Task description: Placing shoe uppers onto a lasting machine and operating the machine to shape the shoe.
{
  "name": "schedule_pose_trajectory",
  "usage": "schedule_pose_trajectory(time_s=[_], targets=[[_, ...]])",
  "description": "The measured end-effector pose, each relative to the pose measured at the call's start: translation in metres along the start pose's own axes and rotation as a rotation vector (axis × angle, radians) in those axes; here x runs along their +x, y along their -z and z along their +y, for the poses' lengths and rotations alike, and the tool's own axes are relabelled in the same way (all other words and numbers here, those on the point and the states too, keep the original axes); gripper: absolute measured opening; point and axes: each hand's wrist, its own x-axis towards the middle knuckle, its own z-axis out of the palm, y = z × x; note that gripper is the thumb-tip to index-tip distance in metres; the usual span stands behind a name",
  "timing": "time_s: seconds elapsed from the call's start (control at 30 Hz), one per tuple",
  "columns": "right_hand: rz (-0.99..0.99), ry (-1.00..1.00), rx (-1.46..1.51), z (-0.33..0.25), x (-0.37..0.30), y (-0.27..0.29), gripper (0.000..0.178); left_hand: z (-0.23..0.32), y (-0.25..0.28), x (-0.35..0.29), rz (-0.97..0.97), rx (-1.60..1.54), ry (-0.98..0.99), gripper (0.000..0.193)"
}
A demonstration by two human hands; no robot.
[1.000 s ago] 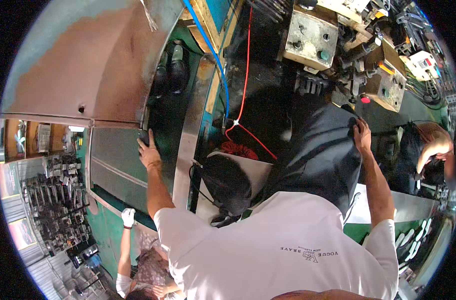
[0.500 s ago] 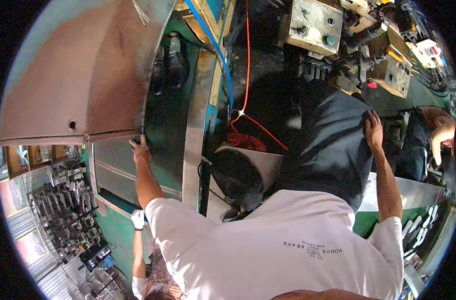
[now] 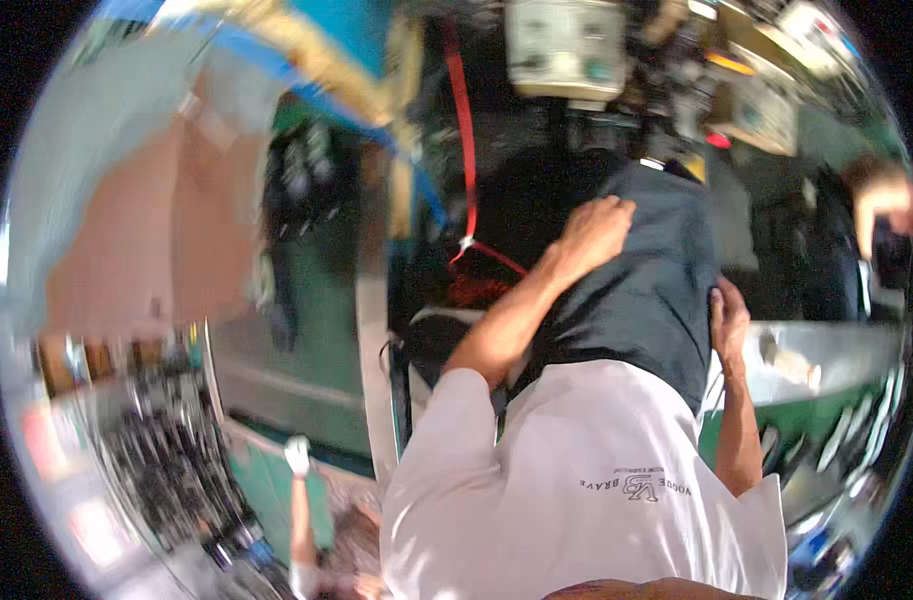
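My left hand (image 3: 598, 231) is over the dark trousers (image 3: 631, 300) on my lap, its fingers curled in. Whether anything is in them is hidden. Beside my right thigh is my right hand (image 3: 728, 312), its fingers loosely extended against the trousers and holding nothing that I can see. At the left stands the large brown panel (image 3: 126, 260), blurred, apart from both hands.
A metal control box (image 3: 564, 50) with buttons stands ahead. A red hose (image 3: 464, 140) and a blue hose (image 3: 428, 190) run left of my legs. Another person's gloved hand (image 3: 296, 456) is at lower left; a person's arm (image 3: 866, 220) shows at right.
My left hand has let go of the brown panel's edge and moved right onto my lap. My right hand has slid back along my thigh. The whole view has shifted.
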Motion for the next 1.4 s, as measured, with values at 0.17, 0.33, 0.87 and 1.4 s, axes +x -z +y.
schedule_pose_trajectory(time_s=[0.17,0.33,0.87,1.4], targets=[[0.127,-0.491,0.13,0.029,-0.13,0.015,0.046,0.126,-0.089,0.057,-0.013,-0.369,-0.403,0.032],[0.432,-0.81,-0.332,0.089,-0.285,0.04,0.033,0.167,-0.147,0.057,-0.231,-0.118,-0.738,0.022],[0.261,-1.319,-0.305,0.268,-0.411,0.205,0.102,0.177,-0.167,0.059,-0.331,-0.158,-0.55,0.029],[0.594,-1.32,0.19,0.126,-0.376,0.06,0.1,0.201,-0.157,0.065,-0.401,-0.155,-0.511,0.025]])
